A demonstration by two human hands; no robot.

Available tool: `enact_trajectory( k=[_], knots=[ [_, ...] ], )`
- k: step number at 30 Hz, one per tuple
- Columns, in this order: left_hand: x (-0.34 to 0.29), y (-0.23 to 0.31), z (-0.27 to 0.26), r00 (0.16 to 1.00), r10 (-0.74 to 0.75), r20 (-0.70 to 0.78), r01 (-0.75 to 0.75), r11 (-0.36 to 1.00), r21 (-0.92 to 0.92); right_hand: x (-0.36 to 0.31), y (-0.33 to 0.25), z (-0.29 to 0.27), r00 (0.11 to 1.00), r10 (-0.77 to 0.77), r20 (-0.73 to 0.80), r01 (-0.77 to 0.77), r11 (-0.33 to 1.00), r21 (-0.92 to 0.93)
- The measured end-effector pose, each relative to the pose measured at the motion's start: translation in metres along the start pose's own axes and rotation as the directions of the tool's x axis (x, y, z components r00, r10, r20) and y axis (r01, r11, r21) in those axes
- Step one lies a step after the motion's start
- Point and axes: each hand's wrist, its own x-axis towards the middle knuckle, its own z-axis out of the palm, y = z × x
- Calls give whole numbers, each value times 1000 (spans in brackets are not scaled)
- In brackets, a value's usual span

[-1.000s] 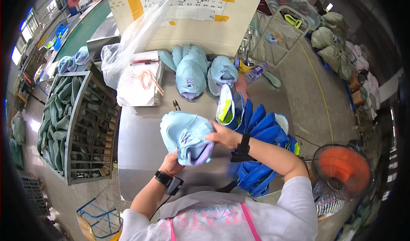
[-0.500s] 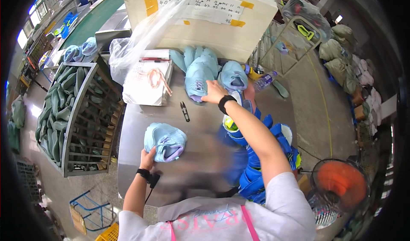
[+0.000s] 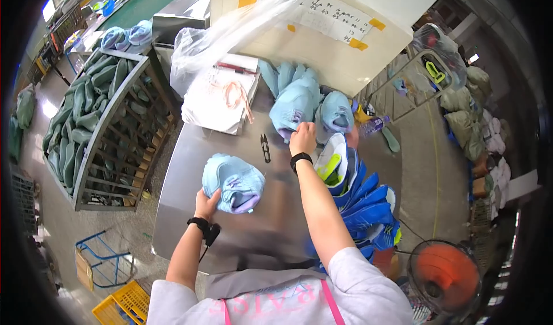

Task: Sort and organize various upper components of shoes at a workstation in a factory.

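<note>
My left hand [image 3: 207,204] grips the near left edge of a light blue shoe upper [image 3: 226,172] with lilac lining, its collar turned toward me. Farther off, my right hand [image 3: 303,139] is closed at the near edge of another light blue shoe upper [image 3: 292,107], which lies at the front of a stack of similar ones. What its fingertips pinch is partly hidden. A further light blue upper [image 3: 336,113] sits just right of that stack. Thread snips [image 3: 265,148] lie on the metal table [image 3: 190,152] between my hands.
Blue shoe uppers [image 3: 368,212] are piled beside my right forearm. Papers [image 3: 210,109] with pink laces and a red pen lie at the back left, before a large white box [image 3: 322,37]. A bottle [image 3: 374,125] stands right. A rack of green shoe lasts [image 3: 86,106] is left; a fan [image 3: 444,275] is lower right.
The whole view has shifted. My right hand's fingers have drawn in from the upper's lacing to its near edge. My left hand keeps its shoe upper, now tilted slightly.
</note>
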Motion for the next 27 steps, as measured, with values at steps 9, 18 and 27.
enact_trajectory(
  k=[9,18,27],
  knots=[
    [1,8,3,1000,1,17,-1,1000,8,-37,12,-15,953,17,-303,131,877,463],
    [0,12,10,1000,-17,21,18,999,-41,-58,25,-29,855,-63,515,-405,-701,587],
    [2,7,4,1000,2,27,-2,1000,13,-54,19,-44,824,-266,500,-523,-696,492]
  ],
)
